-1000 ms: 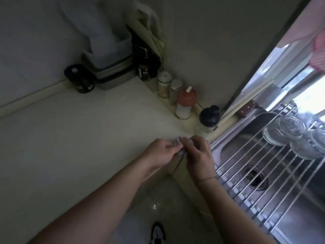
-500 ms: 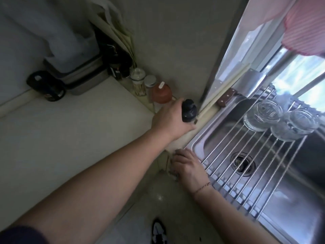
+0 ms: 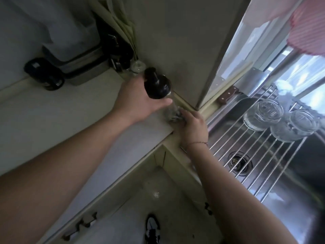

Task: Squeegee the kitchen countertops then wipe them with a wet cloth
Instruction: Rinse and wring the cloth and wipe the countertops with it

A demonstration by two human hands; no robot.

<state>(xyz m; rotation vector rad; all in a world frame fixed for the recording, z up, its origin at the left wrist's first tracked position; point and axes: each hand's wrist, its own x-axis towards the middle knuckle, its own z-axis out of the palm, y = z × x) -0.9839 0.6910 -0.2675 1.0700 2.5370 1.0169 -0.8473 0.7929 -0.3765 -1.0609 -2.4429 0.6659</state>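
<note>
My left hand (image 3: 139,101) grips a black-capped clear bottle (image 3: 157,85) and holds it raised above the pale countertop (image 3: 58,120) near the wall corner. My right hand (image 3: 190,127) pinches a small grey crumpled cloth (image 3: 173,114) against the countertop just under the lifted bottle, beside the sink edge. No squeegee is in view.
A black jar (image 3: 44,73), a grey lidded box (image 3: 80,66), dark bottles (image 3: 119,55) and a glass jar (image 3: 137,67) line the back wall. To the right, a steel sink (image 3: 281,182) carries a wire rack (image 3: 255,155) with two upturned glasses (image 3: 281,124). A knife (image 3: 226,95) lies behind it.
My left hand has lifted the black-capped bottle off the counter. My right hand moved up from the counter's front edge and brought the cloth under the bottle's spot. The camera moved closer.
</note>
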